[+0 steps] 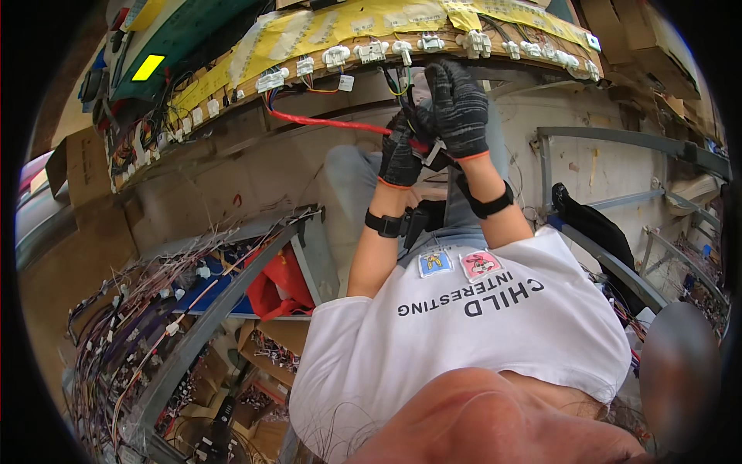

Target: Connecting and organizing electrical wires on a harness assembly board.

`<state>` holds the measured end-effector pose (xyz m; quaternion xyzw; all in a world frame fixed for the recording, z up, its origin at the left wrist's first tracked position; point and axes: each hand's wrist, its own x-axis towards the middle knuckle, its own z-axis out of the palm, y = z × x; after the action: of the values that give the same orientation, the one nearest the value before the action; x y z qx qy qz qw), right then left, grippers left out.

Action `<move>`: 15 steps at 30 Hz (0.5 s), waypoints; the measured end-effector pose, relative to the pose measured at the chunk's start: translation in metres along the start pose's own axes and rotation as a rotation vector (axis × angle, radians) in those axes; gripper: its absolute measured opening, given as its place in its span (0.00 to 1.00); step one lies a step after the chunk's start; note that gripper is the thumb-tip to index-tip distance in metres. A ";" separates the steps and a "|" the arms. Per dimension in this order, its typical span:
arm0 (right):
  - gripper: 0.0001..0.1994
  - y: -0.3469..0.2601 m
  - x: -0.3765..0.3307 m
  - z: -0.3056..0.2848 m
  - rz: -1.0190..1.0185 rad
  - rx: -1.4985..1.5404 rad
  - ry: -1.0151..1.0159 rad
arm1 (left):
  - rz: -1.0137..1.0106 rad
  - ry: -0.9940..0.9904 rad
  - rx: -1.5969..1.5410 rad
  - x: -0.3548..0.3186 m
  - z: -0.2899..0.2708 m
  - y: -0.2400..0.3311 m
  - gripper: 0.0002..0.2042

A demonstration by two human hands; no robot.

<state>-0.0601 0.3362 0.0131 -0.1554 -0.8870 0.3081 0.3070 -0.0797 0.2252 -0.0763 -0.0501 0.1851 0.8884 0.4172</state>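
Note:
Both my hands wear dark grey knit gloves with orange cuffs and meet just below the edge of a wire harness board (309,48). My left hand (399,158) is closed round a red-wrapped cable (332,123), which runs from a white connector (272,80) on the board. My right hand (461,112) is above and right of it, its fingers bent together over dark wires. What those fingers grip is hidden. Between the palms shows a dark item with a pale edge (437,150), too covered to name. Black and yellow-green wires (402,87) hang from the board beside my right hand.
More white connectors (372,52) line the board's edge. At lower left, loose wire bundles (147,325) hang over a metal frame (209,325), near a red bag (278,286). Another metal frame (634,139) stands at right, with a black cloth item (595,232) on it. Cardboard boxes (634,39) sit at upper right.

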 end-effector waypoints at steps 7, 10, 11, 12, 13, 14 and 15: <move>0.09 0.013 0.000 0.010 0.541 0.639 -0.076 | 0.477 -0.097 1.129 0.009 0.051 0.008 0.18; 0.09 0.016 0.010 0.013 0.506 0.584 0.082 | 0.121 -0.160 0.298 0.022 0.021 0.003 0.20; 0.09 0.016 0.010 0.013 0.505 0.585 0.088 | 0.060 -0.096 0.165 0.023 0.017 0.004 0.19; 0.09 0.011 0.012 0.009 0.503 0.567 0.079 | 0.056 -0.096 0.166 0.020 0.013 0.004 0.19; 0.10 0.006 0.014 0.005 0.501 0.551 0.069 | 0.084 -0.055 0.194 0.015 0.008 0.004 0.19; 0.10 0.004 0.016 0.001 0.505 0.552 0.071 | 0.113 -0.014 0.222 0.011 0.002 0.004 0.18; 0.10 0.002 0.019 -0.002 0.471 0.520 0.049 | 0.113 -0.012 0.225 0.006 -0.014 0.005 0.18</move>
<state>-0.0727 0.3472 0.0218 -0.2797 -0.7110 0.5822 0.2781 -0.0877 0.2212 -0.0897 0.0129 0.2835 0.8844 0.3705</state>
